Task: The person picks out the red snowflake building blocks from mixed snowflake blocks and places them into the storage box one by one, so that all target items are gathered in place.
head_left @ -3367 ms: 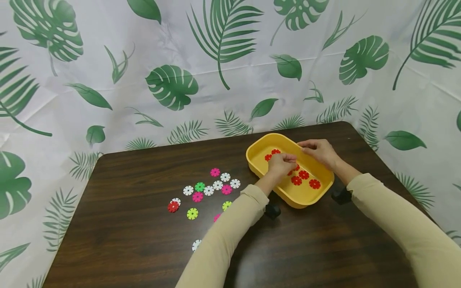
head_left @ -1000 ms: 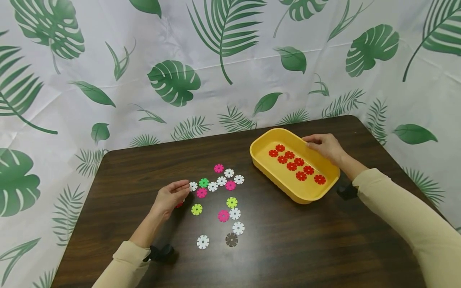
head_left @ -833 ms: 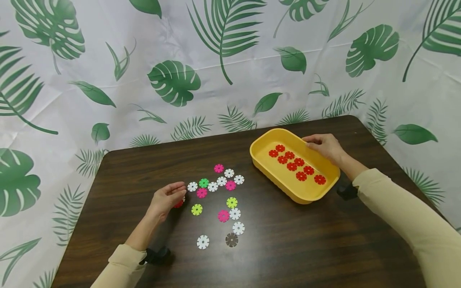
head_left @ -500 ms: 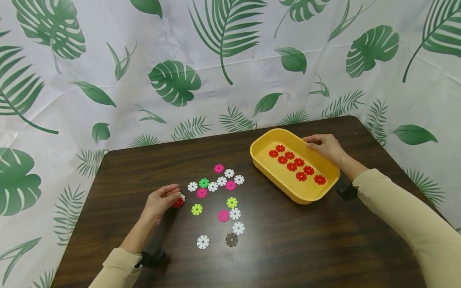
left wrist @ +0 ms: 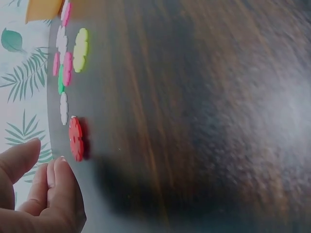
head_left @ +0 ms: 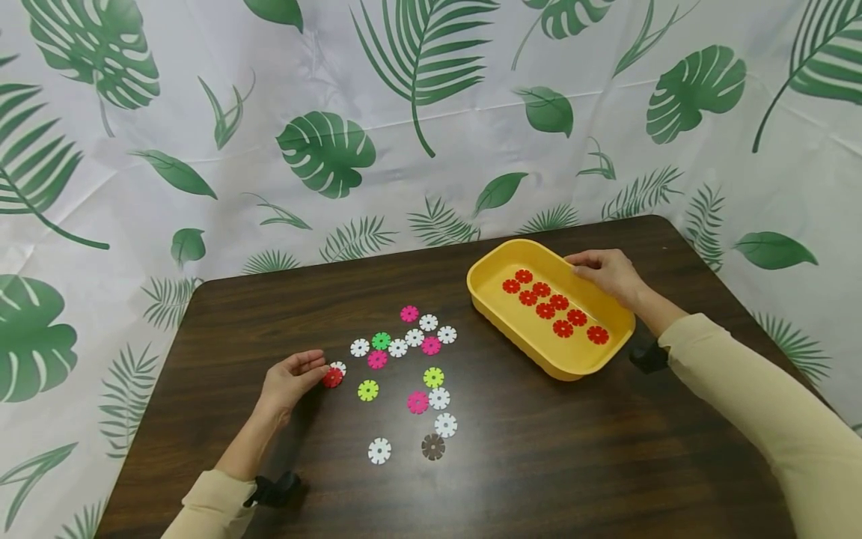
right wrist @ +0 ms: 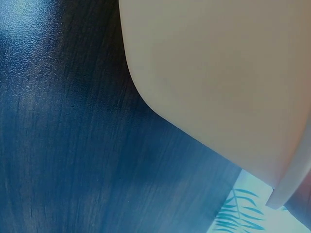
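Note:
My left hand [head_left: 286, 383] hovers at the left of the table, fingers loosely bent and holding nothing. Just beyond its fingertips a red notched plastic disc [head_left: 332, 377] partly covers a white disc [head_left: 340, 367]. The left wrist view shows a small gap between the hand [left wrist: 51, 194] and the red disc [left wrist: 76, 139]. At the right, my right hand [head_left: 609, 277] grips the far long rim of a yellow plastic bin [head_left: 491, 278], thumb inside. Several red discs [head_left: 545, 310] lie flat on its floor. In the right wrist view, the bin's wall [right wrist: 218, 73] hides the fingers.
Between hand and bin lie several loose discs: white [head_left: 379, 451], pink [head_left: 417, 403], yellow-green [head_left: 367, 390], one green [head_left: 381, 341] and one brown [head_left: 433, 447]. A leaf-print cloth [head_left: 404, 195] hangs behind the dark wooden table [head_left: 572, 457].
From over the bin, my left hand has come to the loose discs, then drawn back left, uncovering the red and white ones. More red discs show in the bin. My right hand stays on its rim.

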A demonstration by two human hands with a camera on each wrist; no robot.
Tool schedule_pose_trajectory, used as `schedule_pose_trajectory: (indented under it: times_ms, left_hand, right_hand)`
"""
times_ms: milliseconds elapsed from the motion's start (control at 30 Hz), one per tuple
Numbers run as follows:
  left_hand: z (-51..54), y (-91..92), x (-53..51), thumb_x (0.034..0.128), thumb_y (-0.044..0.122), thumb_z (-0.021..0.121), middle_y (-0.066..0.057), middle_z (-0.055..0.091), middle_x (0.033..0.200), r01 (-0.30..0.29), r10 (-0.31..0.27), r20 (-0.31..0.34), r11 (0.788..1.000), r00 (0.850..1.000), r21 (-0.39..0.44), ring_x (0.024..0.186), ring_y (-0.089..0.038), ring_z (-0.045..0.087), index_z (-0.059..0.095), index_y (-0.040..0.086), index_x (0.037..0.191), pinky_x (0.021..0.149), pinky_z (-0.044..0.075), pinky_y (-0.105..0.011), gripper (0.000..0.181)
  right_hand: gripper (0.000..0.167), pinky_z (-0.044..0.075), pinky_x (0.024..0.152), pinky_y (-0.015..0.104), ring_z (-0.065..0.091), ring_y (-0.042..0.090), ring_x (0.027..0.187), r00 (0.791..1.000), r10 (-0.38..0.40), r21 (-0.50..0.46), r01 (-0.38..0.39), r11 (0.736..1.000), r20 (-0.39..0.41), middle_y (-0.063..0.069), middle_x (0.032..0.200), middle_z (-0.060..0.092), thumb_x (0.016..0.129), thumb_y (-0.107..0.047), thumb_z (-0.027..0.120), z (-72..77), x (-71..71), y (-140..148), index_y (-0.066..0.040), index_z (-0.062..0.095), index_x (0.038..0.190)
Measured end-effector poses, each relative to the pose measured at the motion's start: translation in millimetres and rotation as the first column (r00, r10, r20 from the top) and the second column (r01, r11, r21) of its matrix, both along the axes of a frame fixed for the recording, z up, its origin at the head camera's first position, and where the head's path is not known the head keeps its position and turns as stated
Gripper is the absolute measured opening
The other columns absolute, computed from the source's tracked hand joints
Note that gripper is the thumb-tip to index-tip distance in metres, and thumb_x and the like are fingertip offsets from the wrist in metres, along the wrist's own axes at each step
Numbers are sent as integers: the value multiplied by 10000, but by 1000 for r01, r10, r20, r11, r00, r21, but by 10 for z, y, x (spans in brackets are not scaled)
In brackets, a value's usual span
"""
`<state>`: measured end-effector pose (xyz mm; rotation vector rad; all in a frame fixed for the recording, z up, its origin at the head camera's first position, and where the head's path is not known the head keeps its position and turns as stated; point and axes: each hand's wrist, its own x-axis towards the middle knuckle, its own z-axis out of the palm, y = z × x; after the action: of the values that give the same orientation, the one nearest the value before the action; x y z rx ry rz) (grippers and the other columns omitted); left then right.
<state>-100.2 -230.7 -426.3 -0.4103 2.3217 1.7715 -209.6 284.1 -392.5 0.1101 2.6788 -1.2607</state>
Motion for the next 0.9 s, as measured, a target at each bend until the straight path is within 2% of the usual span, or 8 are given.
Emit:
schedule_pose_trajectory:
  times_ms: [133,333,500,600,700,800,900]
  left_hand:
    - [-21,-1,21,870,91,662,-188,620,1177,29,-30,-11,996,999,-90,814,75,561,524,-73,1258,735,454,-78,443]
    - [-60,14,42,844,50,673,-249,595,1190,47,-52,-39,990,998,-135,807,68,559,536,-91,1235,718,454,-78,437]
    - [-94,28,38,817,49,703,-241,620,1145,45,-57,-54,981,997,-188,789,58,574,565,-82,1201,694,458,-80,429]
    - [-113,39,41,809,83,729,-220,642,1111,52,-72,-68,964,995,-259,817,-3,609,587,-59,1177,679,461,-84,420]
    - [-125,60,48,792,107,754,-201,660,1075,52,-84,-83,944,993,-327,863,-116,646,606,-38,1150,663,461,-87,414]
    - [-131,81,56,778,98,765,-205,669,1047,49,-95,-106,927,990,-373,899,-215,653,617,-38,1127,652,456,-84,403]
    - [-132,98,62,767,75,770,-204,674,1014,42,-102,-126,912,987,-409,889,-249,650,626,-40,1100,647,455,-80,381]
  right_hand:
    - [377,536,839,284,566,329,1007,1000,7,-4,-7,1000,4,234,1235,539,964,-162,529,7,2,7,-7,529,1308]
    - [381,531,863,320,567,325,998,1000,1,-2,-1,1000,1,236,1232,543,959,-166,538,7,-3,2,-10,532,1307]
    - [384,519,891,344,564,315,995,1000,-6,4,6,1000,3,226,1234,543,958,-173,541,-3,-5,2,-20,534,1310]
    - [387,518,896,343,565,312,994,1000,-11,7,11,1000,7,222,1238,543,957,-175,543,-5,-2,0,-23,533,1312]
    - [386,514,904,351,568,315,993,1000,-18,6,17,1000,8,223,1241,543,955,-171,546,-6,0,1,-23,535,1311]
    - [384,511,910,355,564,317,994,1000,-17,7,17,1000,6,222,1241,543,955,-168,545,-4,4,0,-22,535,1310]
    - [383,511,910,352,562,319,1001,1000,-16,4,16,1000,5,221,1243,542,956,-168,542,1,4,-3,-24,535,1311]
